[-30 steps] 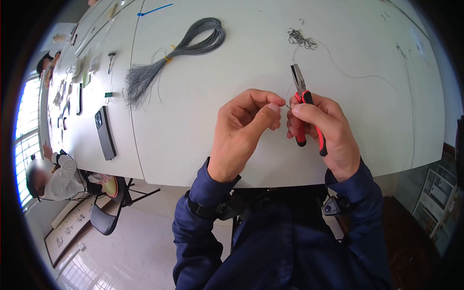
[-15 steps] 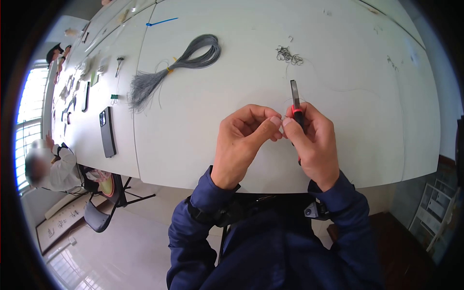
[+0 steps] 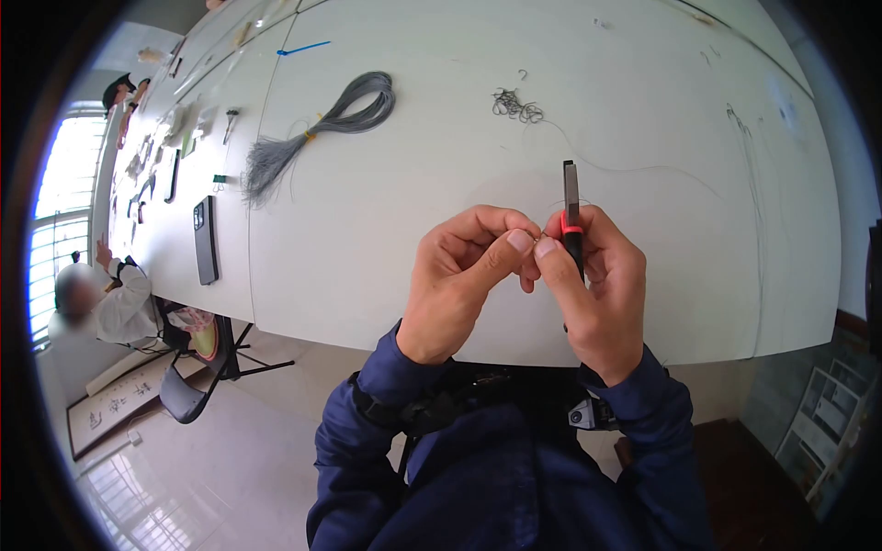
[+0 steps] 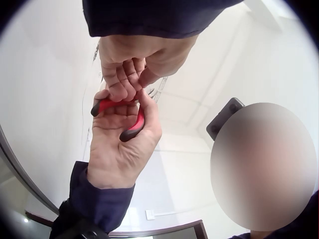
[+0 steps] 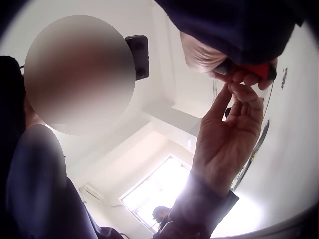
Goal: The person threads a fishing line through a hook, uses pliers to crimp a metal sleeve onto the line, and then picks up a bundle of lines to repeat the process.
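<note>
My right hand (image 3: 602, 289) holds pliers (image 3: 571, 188) with red and black handles, their grey nose pointing away from me. In the left wrist view the two pliers handles (image 4: 133, 128) lie spread across the right palm. With thumb and forefinger, my left hand (image 3: 450, 285) pinches a tiny thin piece (image 3: 540, 237), mostly covered by fingertips; I cannot tell its kind. My right thumb and forefinger meet it from the other side, tip to tip with the left. A fine line (image 3: 562, 201) curves by the pliers. Beyond the hands lies a small pile of fish hooks (image 3: 517, 106).
A hank of grey line (image 3: 372, 103) tied with a yellow band lies at the left back, near a blue cable tie (image 3: 303, 48). A phone (image 3: 205, 241) rests further left. Loose strands (image 3: 758, 220) run down the right side. Another person (image 3: 110, 294) sits at far left.
My right hand has turned, so the pliers' handles have tipped out of the head view and the nose looks narrower. The fingertips of both hands have come closer together.
</note>
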Available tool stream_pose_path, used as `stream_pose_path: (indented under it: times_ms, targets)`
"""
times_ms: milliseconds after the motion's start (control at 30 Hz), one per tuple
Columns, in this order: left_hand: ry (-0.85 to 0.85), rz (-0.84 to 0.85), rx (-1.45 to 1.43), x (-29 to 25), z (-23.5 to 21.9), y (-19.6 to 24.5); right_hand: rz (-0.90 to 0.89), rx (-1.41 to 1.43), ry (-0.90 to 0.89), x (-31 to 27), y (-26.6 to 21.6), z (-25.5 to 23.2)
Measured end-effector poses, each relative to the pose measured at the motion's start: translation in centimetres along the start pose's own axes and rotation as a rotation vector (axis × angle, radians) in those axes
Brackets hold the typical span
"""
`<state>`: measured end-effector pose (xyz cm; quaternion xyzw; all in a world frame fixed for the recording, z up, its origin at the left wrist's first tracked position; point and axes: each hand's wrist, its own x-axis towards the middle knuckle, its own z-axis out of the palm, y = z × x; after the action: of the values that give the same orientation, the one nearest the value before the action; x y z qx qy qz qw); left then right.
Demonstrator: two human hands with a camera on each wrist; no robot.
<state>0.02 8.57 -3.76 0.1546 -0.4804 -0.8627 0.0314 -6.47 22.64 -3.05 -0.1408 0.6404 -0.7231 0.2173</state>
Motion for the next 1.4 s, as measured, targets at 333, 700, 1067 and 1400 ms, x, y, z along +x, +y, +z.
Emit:
stream_pose_path:
  times_ms: [333,700,1067,1400]
  targets:
    - [-0.009,-0.006,-0.032,0.4,0.3,-0.1,-0.059,-0.140,0.049,-0.1,0.4,-0.7]
    - [-0.001,-0.037,-0.090,0.9,-1.2,0.2,-0.097,-0.205,0.084,0.9,0.7,0.7]
    - [-0.034,-0.038,-0.137,1.3,-2.7,0.9,-0.201,-0.363,0.117,1.7,1.6,1.9]
    - [-0.040,-0.062,-0.149,1.5,-3.3,1.0,0.170,0.107,0.007,2.1,-0.1,2.7]
